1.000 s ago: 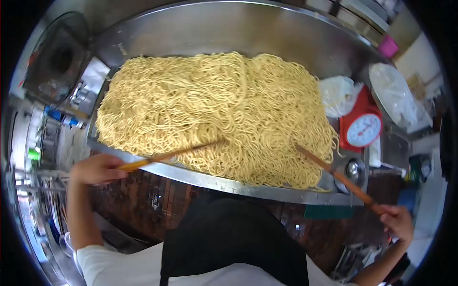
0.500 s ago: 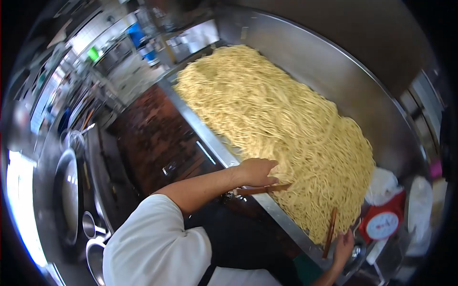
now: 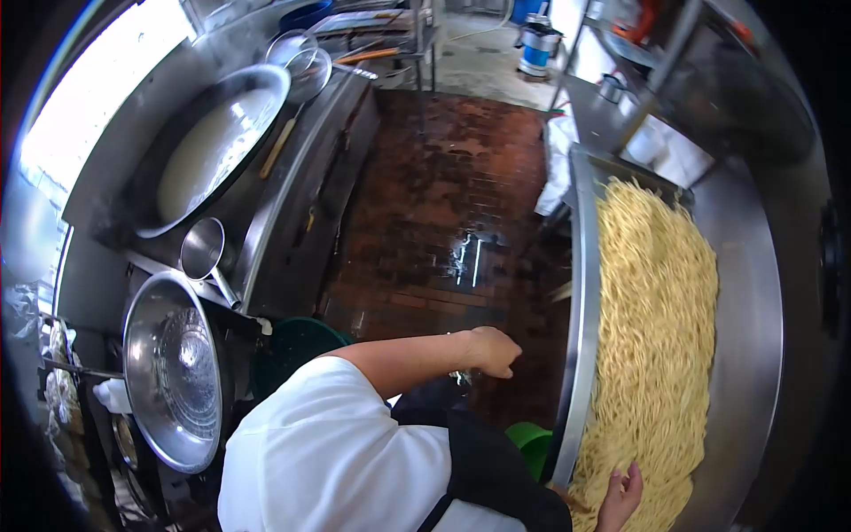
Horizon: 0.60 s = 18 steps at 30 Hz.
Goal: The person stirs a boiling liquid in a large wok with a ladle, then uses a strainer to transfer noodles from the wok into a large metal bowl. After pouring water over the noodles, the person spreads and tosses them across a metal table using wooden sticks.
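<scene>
My left hand hangs over the wet floor between the stove side and the noodle tray, its fingers curled in and no object showing in them. My right hand is at the bottom right, fingers apart, over the near end of a long heap of yellow noodles. The noodles lie in a big metal tray with a raised side wall. A brown strip, perhaps a wooden stick, shows partly between my apron and the noodles.
At left are a large wok with cloudy liquid, a metal ladle, a steel basin and wire strainers. A dark green tub and a bright green container stand low near me. The brick floor looks wet.
My view has swung left toward the stove. My left hand has left the noodles and the wooden stick and moved out over the floor. My right hand stays near the noodles' near end.
</scene>
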Tool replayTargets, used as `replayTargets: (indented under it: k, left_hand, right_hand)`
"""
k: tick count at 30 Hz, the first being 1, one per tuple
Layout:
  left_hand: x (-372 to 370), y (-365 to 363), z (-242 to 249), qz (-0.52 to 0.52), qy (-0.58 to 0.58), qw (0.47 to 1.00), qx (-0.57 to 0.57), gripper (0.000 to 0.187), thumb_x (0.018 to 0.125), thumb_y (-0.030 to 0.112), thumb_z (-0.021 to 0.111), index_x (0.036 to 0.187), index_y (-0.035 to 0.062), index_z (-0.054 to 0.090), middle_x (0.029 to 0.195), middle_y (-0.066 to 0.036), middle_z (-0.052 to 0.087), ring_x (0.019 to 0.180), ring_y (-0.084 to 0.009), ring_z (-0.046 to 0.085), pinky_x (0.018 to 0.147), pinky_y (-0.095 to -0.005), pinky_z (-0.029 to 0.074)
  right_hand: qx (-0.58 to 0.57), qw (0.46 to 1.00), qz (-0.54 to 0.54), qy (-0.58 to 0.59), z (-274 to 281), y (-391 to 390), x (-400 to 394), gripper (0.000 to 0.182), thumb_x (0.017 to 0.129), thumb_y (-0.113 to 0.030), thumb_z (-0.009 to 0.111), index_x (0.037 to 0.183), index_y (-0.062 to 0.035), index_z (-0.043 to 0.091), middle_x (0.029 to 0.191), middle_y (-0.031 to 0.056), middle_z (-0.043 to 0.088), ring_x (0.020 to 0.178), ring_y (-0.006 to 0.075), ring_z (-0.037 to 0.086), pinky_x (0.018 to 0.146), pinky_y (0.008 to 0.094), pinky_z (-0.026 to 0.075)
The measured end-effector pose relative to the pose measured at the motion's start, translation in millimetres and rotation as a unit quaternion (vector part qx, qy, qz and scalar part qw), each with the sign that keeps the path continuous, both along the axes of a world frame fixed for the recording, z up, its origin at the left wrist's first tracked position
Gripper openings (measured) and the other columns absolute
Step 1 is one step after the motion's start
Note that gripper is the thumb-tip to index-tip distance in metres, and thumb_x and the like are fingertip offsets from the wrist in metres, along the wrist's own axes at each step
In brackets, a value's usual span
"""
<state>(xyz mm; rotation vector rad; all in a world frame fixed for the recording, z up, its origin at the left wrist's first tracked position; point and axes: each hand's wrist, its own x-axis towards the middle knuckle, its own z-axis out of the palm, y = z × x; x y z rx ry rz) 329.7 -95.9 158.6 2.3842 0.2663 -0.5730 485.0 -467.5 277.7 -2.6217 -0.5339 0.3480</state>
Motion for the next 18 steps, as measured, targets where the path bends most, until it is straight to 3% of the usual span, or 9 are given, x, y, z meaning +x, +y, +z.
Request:
replayTargets:
  k: [1,3,4,6,10,11,14,16,18]
  left_hand:
    - [-13.9,25.8,-6.8,0.004,0.043,0.999,0.014,0.049,0.086,0.04,0.062,0.122,0.0066,0.06,0.111,-0.017,0.067,0.107,-0.0349,0.064,0.089,-0.0472,0.05]
    - [-44.4,61.5,-17.9,0.031,0.09,0.995,0.014,0.047,0.086,0.039,0.062,0.122,0.0072,0.061,0.111,-0.016,0.068,0.107,-0.0343,0.064,0.089,-0.0468,0.05]
    - [-58.4,79.6,-20.5,0.024,0.109,0.994,0.011,0.047,0.086,0.038,0.062,0.121,0.0075,0.061,0.112,-0.015,0.068,0.107,-0.034,0.064,0.09,-0.0466,0.05]
    - [-87.4,117.1,-18.4,0.042,0.125,0.991,0.007,0.046,0.086,0.038,0.061,0.12,0.0078,0.062,0.112,-0.015,0.068,0.107,-0.0337,0.064,0.09,-0.0463,0.05]
    - [-156.1,157.6,-11.8,0.238,0.054,0.97,-0.002,0.046,0.086,0.038,0.061,0.121,0.008,0.061,0.11,-0.016,0.068,0.105,-0.0356,0.064,0.09,-0.0475,0.05]
    - [-174.0,164.0,-15.1,0.289,0.052,0.956,-0.006,0.048,0.086,0.039,0.061,0.122,0.007,0.06,0.11,-0.017,0.068,0.104,-0.0358,0.064,0.089,-0.0477,0.05]
    - [-229.3,166.5,-12.9,0.43,0.036,0.902,-0.017,0.041,0.084,0.037,0.062,0.111,0.0064,0.066,0.107,-0.017,0.069,0.104,-0.0348,0.065,0.088,-0.0463,0.052]
    - [-265.1,156.1,-8.7,0.505,0.062,0.86,-0.023,0.051,0.087,0.038,0.061,0.125,0.0049,0.058,0.109,-0.019,0.067,0.105,-0.0365,0.064,0.089,-0.0461,0.051]
    - [-294.9,140.7,-8.1,0.563,0.094,0.82,-0.037,0.052,0.088,0.039,0.061,0.127,0.0058,0.057,0.112,-0.018,0.067,0.107,-0.0365,0.063,0.091,-0.045,0.05]
  right_hand:
    - [-0.007,1.0,0.017,-0.001,-15.8,19.8,10.2,0.051,0.091,-0.025,0.066,0.132,0.0038,0.053,0.129,0.0239,0.056,0.112,0.033,0.058,0.095,0.0396,0.048]
    - [0.066,0.994,0.072,0.042,-65.4,52.8,36.9,0.05,0.087,-0.013,0.069,0.133,-0.0009,0.054,0.12,0.0116,0.06,0.094,0.0167,0.058,0.081,0.0299,0.049]
    - [0.066,0.991,0.093,0.069,-72.5,84.3,38.7,0.048,0.087,-0.013,0.069,0.131,0.0,0.056,0.119,0.0117,0.06,0.09,0.0157,0.058,0.079,0.0296,0.049]
    - [0.042,0.981,0.161,0.099,-68.0,161.4,30.1,0.048,0.086,-0.013,0.07,0.13,0.0005,0.056,0.118,0.012,0.061,0.09,0.0157,0.059,0.079,0.0296,0.05]
    - [0.01,0.94,0.296,0.17,-68.1,302.4,11.9,0.05,0.084,-0.015,0.072,0.129,0.0011,0.057,0.114,0.0158,0.064,0.093,0.0192,0.063,0.083,0.0321,0.051]
    - [-0.011,0.925,0.341,0.169,-69.5,335.5,9.9,0.05,0.084,-0.016,0.072,0.129,0.0006,0.057,0.114,0.0182,0.065,0.094,0.0225,0.064,0.085,0.0341,0.051]
    - [-0.066,0.886,0.417,0.192,-83.1,430.3,-0.3,0.049,0.083,-0.016,0.073,0.127,0.0007,0.059,0.114,0.0173,0.066,0.092,0.0194,0.064,0.084,0.0318,0.052]
    - [-0.077,0.839,0.51,0.174,-99.9,486.9,-5.7,0.05,0.082,-0.019,0.073,0.126,0.0003,0.06,0.108,0.016,0.067,0.087,0.0194,0.064,0.082,0.0323,0.052]
    - [-0.093,0.807,0.563,0.154,-99.9,542.1,-31.0,0.05,0.082,-0.02,0.073,0.126,-0.0002,0.06,0.106,0.0156,0.068,0.086,0.0192,0.064,0.082,0.0324,0.052]
